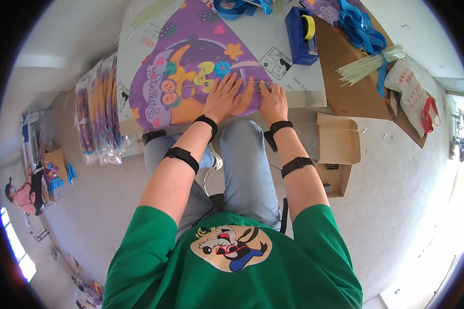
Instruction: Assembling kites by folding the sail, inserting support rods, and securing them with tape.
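A purple kite-like sheet [201, 38], printed with a moon, stars and cartoon animals, lies on a white board-topped surface [307, 85] before me. Across its lower part runs a thin white rod [191, 86]. My left hand [222, 98] rests on the sheet, its fingers stretched out just below the rod. At the sheet's right edge, my right hand [274, 103] has its fingers bent and pinched at the rod's right end. The fingertips partly cover that end.
A blue tape dispenser [300, 44] with yellow tape stands at the back right. Beyond it are blue straps [358, 26], a bundle of pale rods [371, 64] and a cloth bag [410, 85]. Wrapped packages [98, 110] hang at the left. An open cardboard box [339, 144] is low right.
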`<state>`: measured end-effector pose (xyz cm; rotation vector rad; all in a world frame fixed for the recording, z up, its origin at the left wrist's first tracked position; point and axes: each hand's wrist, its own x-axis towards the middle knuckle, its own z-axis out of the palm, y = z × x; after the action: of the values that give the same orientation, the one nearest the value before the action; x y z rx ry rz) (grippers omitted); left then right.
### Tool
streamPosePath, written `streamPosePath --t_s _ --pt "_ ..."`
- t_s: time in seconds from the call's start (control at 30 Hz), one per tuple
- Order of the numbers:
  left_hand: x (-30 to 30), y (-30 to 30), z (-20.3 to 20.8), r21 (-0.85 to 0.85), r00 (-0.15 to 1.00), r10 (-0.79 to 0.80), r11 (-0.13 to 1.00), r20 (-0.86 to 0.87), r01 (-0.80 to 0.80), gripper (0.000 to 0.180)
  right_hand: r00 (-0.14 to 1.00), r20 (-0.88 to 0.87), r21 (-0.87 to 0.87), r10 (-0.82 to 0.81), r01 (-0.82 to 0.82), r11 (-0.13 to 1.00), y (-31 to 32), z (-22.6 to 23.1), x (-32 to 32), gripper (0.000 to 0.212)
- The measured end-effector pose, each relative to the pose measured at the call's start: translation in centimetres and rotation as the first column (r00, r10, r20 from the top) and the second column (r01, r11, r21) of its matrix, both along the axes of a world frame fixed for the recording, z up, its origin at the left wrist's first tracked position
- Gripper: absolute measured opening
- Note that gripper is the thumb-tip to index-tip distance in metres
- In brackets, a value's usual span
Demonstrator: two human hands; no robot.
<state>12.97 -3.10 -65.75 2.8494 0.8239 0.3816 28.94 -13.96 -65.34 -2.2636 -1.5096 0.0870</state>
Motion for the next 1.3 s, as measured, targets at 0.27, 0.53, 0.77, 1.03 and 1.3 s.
streamPosePath --t_s 0.27,0.53,0.77,1.03,1.3 --pt "-0.1 -0.1 -0.4 0.008 0.999 0.011 1.0 -0.036 -0.011 0.049 0.999 -0.053 0.054 -0.007 0.01 0.998 -0.2 0.4 0.2 0.041" --pt "-0.4 0.1 0.2 -0.029 1.0 -0.007 1.0 -0.03 0.006 0.052 0.659 -0.674 0.167 -0.333 0.575 0.801 0.1 1.3 11.1 0.028" --pt "-0.5 0.0 0.3 -0.026 0.998 -0.016 1.0 -0.066 0.014 0.054 0.924 -0.197 0.205 -0.329 0.367 0.907 3.1 5.7 17.4 0.023" --pt "-0.4 0.1 0.2 -0.046 0.998 -0.011 0.999 -0.058 0.008 0.055 0.407 -0.874 -0.002 -0.264 0.541 0.841 4.7 6.0 18.4 0.016" --pt "-0.5 0.1 0.1 -0.052 0.998 -0.008 0.999 -0.054 0.005 0.055 0.098 -0.995 0.077 0.013 0.687 0.722 4.2 5.4 16.3 0.01"
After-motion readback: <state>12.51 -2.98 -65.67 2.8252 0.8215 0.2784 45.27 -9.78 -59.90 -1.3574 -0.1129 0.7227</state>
